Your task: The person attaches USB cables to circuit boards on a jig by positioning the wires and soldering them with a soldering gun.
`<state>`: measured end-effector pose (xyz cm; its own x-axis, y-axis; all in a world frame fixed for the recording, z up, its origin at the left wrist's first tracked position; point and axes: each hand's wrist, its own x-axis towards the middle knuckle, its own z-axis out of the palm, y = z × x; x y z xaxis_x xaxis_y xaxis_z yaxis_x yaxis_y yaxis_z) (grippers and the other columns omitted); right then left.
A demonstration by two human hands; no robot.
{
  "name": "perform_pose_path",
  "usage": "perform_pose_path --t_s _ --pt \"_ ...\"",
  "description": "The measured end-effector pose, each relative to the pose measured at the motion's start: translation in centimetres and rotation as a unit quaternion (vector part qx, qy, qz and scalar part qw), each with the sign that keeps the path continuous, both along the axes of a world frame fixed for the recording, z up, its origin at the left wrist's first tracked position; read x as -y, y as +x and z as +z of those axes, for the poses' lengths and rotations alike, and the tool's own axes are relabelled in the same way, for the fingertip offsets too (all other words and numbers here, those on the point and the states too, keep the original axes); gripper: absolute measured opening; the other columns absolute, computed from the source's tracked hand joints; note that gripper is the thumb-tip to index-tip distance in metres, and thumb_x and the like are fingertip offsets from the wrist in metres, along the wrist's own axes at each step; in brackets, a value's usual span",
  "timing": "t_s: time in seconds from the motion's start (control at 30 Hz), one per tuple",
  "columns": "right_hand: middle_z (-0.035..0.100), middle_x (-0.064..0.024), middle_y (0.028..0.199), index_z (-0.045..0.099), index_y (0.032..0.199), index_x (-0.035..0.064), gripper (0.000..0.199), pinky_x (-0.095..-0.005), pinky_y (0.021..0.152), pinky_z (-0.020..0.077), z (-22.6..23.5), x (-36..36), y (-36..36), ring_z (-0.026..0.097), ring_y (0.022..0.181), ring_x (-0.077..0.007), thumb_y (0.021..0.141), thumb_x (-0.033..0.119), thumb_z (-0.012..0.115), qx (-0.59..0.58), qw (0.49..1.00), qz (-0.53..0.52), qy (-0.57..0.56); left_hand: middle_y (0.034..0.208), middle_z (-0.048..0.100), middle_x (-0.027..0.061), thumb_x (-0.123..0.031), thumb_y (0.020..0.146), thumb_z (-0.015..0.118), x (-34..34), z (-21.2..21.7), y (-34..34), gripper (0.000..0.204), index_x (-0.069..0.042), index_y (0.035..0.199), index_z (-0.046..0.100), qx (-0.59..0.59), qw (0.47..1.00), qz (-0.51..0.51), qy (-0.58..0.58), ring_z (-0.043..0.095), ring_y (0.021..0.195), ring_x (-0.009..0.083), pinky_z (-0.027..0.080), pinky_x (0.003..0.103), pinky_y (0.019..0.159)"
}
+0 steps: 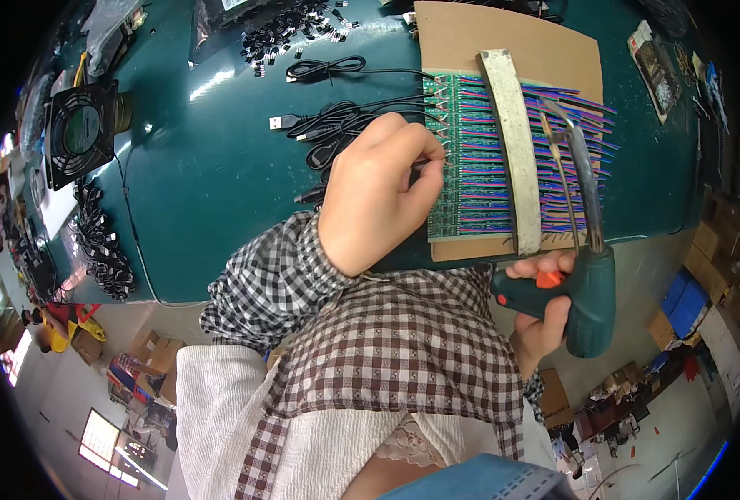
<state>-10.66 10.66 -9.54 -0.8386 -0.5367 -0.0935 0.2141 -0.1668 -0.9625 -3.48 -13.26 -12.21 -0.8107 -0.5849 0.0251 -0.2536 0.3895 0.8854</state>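
A brown checked apron (386,350), cream textured top (211,392), 2 gingham sleeves (274,271) and blue mask (486,480) are worn.

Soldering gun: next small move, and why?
Probably swing the soldering gun left, past the pale bar, toward the left edge of the green circuit boards. The right hand holds it with the tip right of the bar, above the thin coloured wires, while the left hand's fingers are at that left edge.
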Motion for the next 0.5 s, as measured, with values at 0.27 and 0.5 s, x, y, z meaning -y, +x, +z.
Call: perform_pose_path --t_s 0.27,0.5 --pt "0.057 -0.0203 0.117 0.052 0.125 -0.0071 0.063 -0.0442 0.091 0.0627 2.0 -1.6 1.0 0.064 0.11 -0.0329 0.098 0.049 0.066 -0.003 0.98 0.045 0.195 0.077 0.059 0.0092 0.004 0.076 0.072 0.4 -0.4 -0.6 0.014 -0.003 0.081 0.061 -0.001 0.999 -0.002 0.053 0.062 0.064 0.0233 0.051 0.032 0.056" --pt "0.06 -0.0214 0.115 0.055 0.121 -0.0071 0.06 -0.0448 0.093 0.0593 3.4 -1.5 0.9 0.065 0.108 -0.031 0.1 0.048 0.064 0.035 0.964 0.123 0.233 0.076 0.06 0.0094 0.004 0.075 0.072 0.8 0.1 -0.9 0.015 -0.002 0.079 0.059 0.016 0.996 -0.011 0.091 0.065 0.065 0.0223 0.055 0.032 0.058"
